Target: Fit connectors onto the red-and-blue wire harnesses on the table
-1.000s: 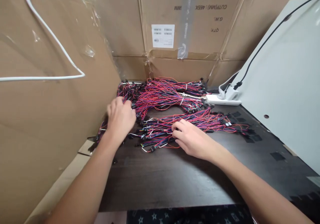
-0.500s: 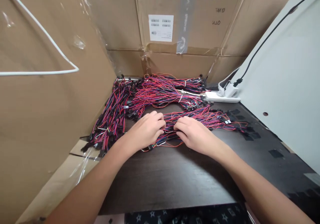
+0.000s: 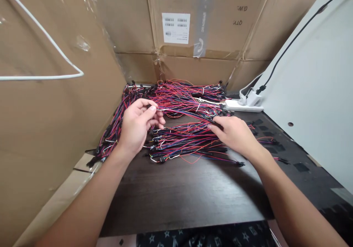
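On my left side, a brown cardboard wall [image 3: 55,129] stands, and a white cord [image 3: 33,78] passes across it. Beside this wall, a side pile of red, blue and black wires [image 3: 109,133] lies on the dark bench [image 3: 187,191], partly behind my left grip [image 3: 135,125]. With this grip I am pinching, between thumb and forefinger, the left end of a thin strand of wires [image 3: 184,112], where a short white wire shows; my other fingers are loosely curled. The strand is in the air above the bench, and it goes slightly down to the right, between my two grips. Behind it, the back pile of wires [image 3: 176,99] lies near the cardboard box [image 3: 220,30], which has a white label [image 3: 175,28]. In front, the front pile of wires [image 3: 187,140] lies across the bench, with black connectors at its left end. The strand reaches the fingertips of my right grip [image 3: 233,131]; these fingers are bent and the thumb is near them, but I cannot tell how firmly they are closed. Behind this grip there is a white power strip [image 3: 239,106] with plugs in it, and a black cord [image 3: 321,9] rises from there along the white panel [image 3: 317,74].
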`<state>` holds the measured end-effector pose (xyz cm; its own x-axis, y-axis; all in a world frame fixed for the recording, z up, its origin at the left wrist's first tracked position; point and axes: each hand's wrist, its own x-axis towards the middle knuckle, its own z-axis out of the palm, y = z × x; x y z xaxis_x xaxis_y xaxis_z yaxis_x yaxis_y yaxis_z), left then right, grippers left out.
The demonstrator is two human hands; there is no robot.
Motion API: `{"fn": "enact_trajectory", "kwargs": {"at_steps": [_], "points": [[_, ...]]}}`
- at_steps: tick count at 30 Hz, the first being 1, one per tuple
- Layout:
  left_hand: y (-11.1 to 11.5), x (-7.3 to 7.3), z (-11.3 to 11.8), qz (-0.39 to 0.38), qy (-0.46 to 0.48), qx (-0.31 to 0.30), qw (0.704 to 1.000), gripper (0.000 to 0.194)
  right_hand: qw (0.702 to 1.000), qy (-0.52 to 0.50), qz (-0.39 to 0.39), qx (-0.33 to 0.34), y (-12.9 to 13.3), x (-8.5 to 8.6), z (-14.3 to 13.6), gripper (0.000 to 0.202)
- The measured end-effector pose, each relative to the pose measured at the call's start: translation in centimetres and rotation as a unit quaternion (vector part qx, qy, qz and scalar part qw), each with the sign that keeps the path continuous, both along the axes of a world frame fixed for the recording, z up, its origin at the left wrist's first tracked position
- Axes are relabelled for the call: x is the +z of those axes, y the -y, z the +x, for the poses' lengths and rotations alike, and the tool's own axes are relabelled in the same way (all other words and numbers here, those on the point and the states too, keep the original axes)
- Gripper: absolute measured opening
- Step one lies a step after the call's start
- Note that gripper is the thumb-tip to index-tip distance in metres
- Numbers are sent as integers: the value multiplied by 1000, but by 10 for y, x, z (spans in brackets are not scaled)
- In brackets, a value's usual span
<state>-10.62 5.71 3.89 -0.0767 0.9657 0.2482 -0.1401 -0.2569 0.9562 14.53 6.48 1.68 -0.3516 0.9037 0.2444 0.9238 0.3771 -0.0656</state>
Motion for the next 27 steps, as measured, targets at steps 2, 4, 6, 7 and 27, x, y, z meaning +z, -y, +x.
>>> {"fn": "enact_trajectory", "kwargs": {"at_steps": [2, 4, 6, 7, 27], "points": [[0, 0, 1, -17, 4, -11, 1000, 12, 1000, 4, -2, -20, -1, 0, 2, 23], [1, 1, 2, -32, 12, -21, 999, 17, 999, -32, -14, -16, -1, -1, 3, 25], [2, 1, 3, -42, 20, -36, 998, 27, 992, -118, -40, 21, -2, -2, 3, 29], [2, 0, 4, -49, 21, -50, 997, 33, 982, -171, -57, 48, -3, -2, 4, 31], [30, -40, 41, 216, -516, -156, 814, 18, 540, -817, -56, 194, -5, 18, 35, 51]]}}
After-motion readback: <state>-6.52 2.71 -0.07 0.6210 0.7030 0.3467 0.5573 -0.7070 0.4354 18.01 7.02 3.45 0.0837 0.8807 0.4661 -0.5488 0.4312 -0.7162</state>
